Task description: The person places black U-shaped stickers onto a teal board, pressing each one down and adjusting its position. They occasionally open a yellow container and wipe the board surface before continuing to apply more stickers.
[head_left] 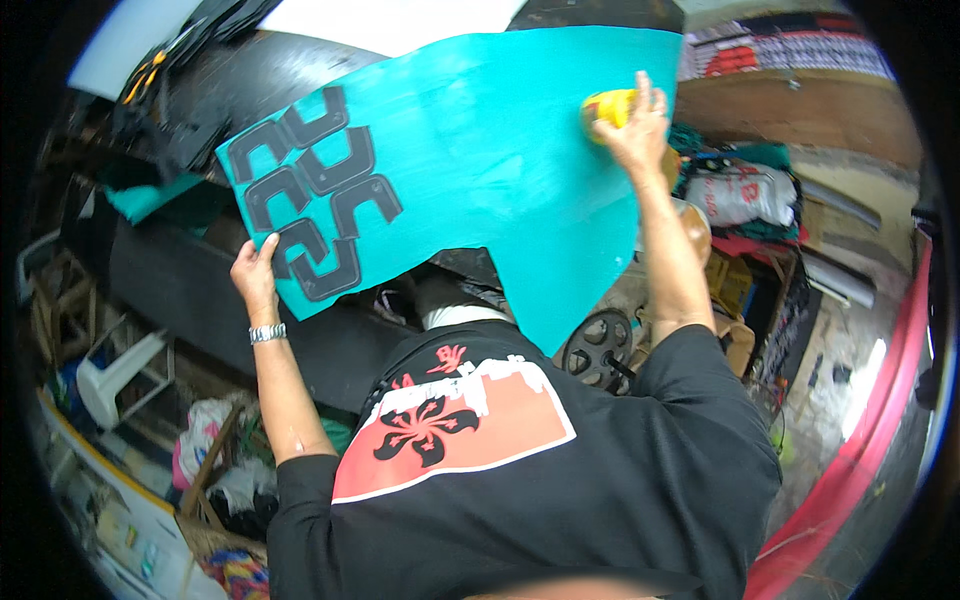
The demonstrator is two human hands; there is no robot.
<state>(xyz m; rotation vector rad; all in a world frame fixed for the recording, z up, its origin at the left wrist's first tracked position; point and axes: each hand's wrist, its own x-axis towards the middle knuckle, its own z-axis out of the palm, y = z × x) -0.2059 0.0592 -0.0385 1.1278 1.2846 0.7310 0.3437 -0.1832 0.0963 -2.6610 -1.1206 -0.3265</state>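
Clamped on a yellow sponge pad (610, 106), right hand (632, 130) presses the teal sheet's (480, 150) far edge — left hand (256, 275) pinches its near corner.

Yellow object (610, 106) mostly covered by the right hand (632, 128); its kind cannot be told. Left hand (256, 275) thumb and palm hidden behind the teal sheet (480, 150) edge, only fingers showing over the dark cut-out shapes (315, 190). Counter (200, 290) largely buried under the sheet; clutter at lower left too blurred and small to identify.
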